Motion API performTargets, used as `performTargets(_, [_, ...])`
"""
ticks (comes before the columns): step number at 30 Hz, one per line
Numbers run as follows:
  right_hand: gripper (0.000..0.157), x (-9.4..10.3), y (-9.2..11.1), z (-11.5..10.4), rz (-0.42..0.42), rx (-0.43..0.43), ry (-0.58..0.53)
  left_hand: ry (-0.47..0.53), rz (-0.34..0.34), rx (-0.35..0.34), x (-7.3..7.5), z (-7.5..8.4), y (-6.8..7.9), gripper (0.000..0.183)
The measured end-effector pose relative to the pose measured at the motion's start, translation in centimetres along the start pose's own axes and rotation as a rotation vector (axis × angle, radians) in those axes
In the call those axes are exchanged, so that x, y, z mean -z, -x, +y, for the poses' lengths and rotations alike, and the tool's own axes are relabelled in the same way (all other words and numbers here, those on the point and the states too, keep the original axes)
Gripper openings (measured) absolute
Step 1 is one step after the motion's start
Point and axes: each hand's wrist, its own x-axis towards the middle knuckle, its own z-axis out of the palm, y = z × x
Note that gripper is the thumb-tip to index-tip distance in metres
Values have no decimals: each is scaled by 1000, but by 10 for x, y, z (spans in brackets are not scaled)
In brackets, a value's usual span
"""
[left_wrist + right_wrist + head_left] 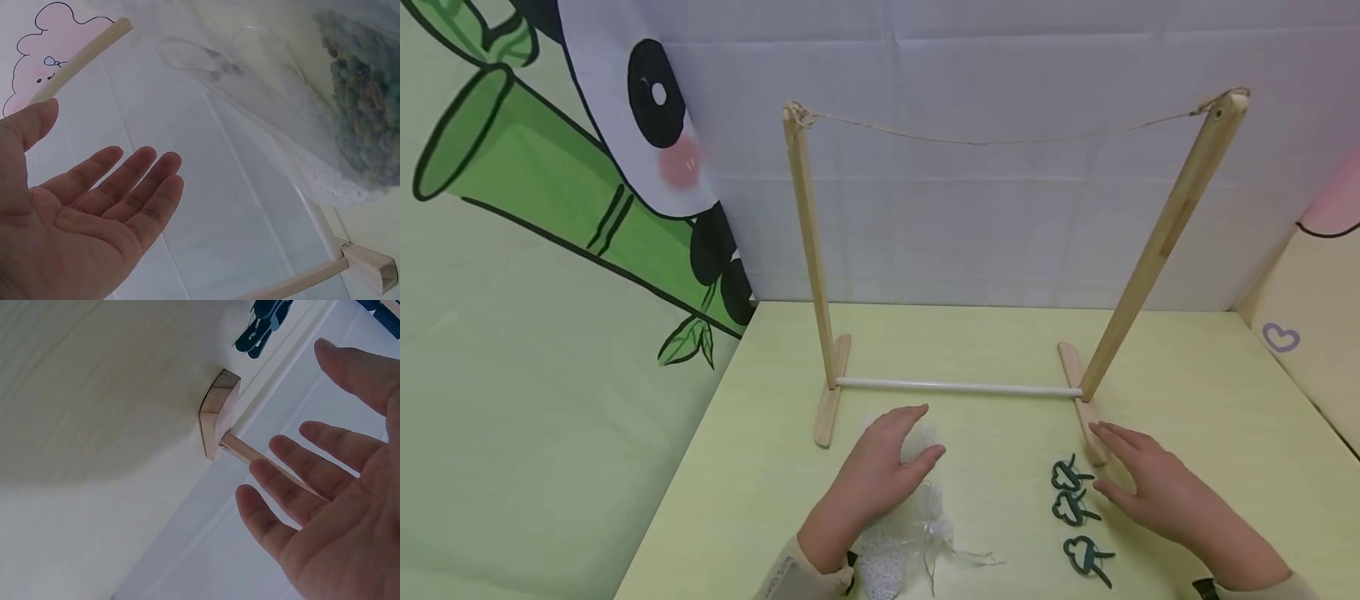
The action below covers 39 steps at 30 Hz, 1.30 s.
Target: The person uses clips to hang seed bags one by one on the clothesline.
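Note:
My left hand (876, 475) hovers with fingers spread over several sheer pouches (934, 529) with thin drawstrings. It hides part of them. Green and brown bits (369, 106) fill one see-through pouch in the left wrist view, and a white-speckled pouch (882, 565) lies by the wrist. My right hand (1161, 492), fingers loosely extended and holding nothing, is just right of three dark green clothespins (1078, 508). Behind both hands stands a wooden frame, its left post (808, 250) and right post (1165, 242) joined at the top by a sagging string (977, 142).
A white rod (958, 387) links the frame's two flat wooden feet, the left foot (827, 425) and the right foot (1070, 362). The pale yellow table (760, 500) meets a white cloth backdrop (970, 233). A printed green cloth (550, 350) hangs at left.

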Motion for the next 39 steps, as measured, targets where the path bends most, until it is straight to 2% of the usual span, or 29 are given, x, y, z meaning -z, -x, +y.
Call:
performTargets(7, [67, -2, -1, 2, -48, -17, -18, 10, -67, -5, -6, 8, -3, 56])
performTargets(14, [59, -7, -1, 4, -38, 43, -34, -4, -119, 12, -18, 13, -5, 56])
performTargets(22, [55, -13, -6, 7, -3, 139, 26, 14, -163, 30, -29, 22, -8, 56])
performTargets(27, [55, -18, -9, 8, -33, 136, 23, -2, -184, 33, -33, 26, -10, 57])
performTargets(32, [57, -20, -11, 9, -19, 140, 50, -25, -190, 23, -33, 29, -12, 58])
performTargets(39, [57, -23, -15, 9, -23, 147, 88, -20, -240, 34, -38, 29, -15, 62])
